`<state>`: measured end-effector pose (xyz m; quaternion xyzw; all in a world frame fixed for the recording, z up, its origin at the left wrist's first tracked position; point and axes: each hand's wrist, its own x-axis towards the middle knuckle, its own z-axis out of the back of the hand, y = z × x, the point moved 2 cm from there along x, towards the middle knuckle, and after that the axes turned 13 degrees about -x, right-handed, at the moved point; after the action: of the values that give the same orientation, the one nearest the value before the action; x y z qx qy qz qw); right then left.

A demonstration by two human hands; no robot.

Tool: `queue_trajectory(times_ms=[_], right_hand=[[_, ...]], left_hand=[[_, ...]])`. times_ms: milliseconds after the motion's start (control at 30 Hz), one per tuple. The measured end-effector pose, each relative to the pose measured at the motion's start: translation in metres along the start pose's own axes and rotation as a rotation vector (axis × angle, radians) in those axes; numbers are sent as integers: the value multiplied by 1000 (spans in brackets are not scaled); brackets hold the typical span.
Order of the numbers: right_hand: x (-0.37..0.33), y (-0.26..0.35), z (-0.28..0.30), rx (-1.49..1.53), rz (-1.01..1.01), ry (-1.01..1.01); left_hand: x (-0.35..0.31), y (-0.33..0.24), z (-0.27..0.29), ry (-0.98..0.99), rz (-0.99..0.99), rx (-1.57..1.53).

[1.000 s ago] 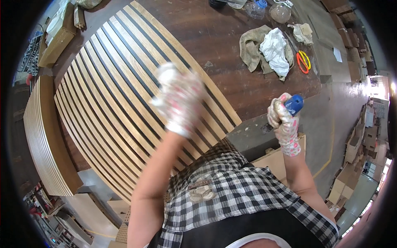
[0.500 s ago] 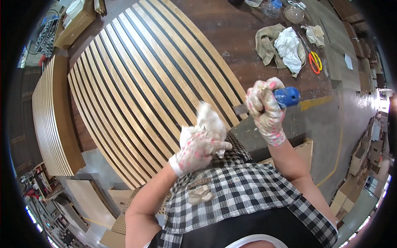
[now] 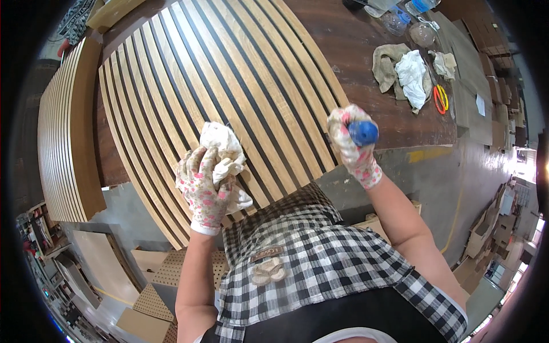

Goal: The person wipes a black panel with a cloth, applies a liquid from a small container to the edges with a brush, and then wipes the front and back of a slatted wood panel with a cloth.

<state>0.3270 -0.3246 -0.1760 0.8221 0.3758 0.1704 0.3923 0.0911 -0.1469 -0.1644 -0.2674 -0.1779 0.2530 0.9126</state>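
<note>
A slatted wood panel [image 3: 229,74] with dark grooves lies on the brown table in front of me. My left hand [image 3: 203,183], in a white glove with pink spots, presses a crumpled white rag [image 3: 220,143] onto the slats near the panel's front edge. Its fingers curl over the rag. At the panel's right edge, my gloved right hand [image 3: 349,143] is closed round a blue-handled scraper [image 3: 363,133]. The handle's end points up toward me, and the blade is mostly hidden behind the glove.
Several slatted panels appear stacked [image 3: 68,137] at the left. On the brown table [image 3: 360,28], far right, lie crumpled cloths [image 3: 412,74], orange-and-yellow-handled scissors [image 3: 440,99] and plastic bottles [image 3: 396,23]. Perforated boards [image 3: 177,267] stand below the table's front edge.
My left hand has moved left and forward with the rag, from near the apron onto the slats. My right hand has shifted slightly left with the scraper, whose handle has turned toward me.
</note>
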Motion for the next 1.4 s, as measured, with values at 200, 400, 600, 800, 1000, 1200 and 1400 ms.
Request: queue_trajectory(times_ms=[200,400,600,800,1000,1200,1400], right_hand=[[9,17,-5,-598,221,14],[-19,18,-14,-760,276,-122],[43,4,-30,-1057,559,-71],[139,-19,-23,-375,-6,-78],[285,-24,-52,-1027,351,-180],[415,-33,-83,-1028,444,-116],[465,-30,-101,-1192,515,-86]], left_hand=[[1,4,-6,-65,-57,-14],[2,10,-8,-40,-32,-124],[-2,10,-8,-20,8,-132],[-5,10,-8,-60,7,-135],[-5,12,-5,-37,14,-130],[-3,7,1,-43,67,-176],[-5,7,-1,-34,117,-194]])
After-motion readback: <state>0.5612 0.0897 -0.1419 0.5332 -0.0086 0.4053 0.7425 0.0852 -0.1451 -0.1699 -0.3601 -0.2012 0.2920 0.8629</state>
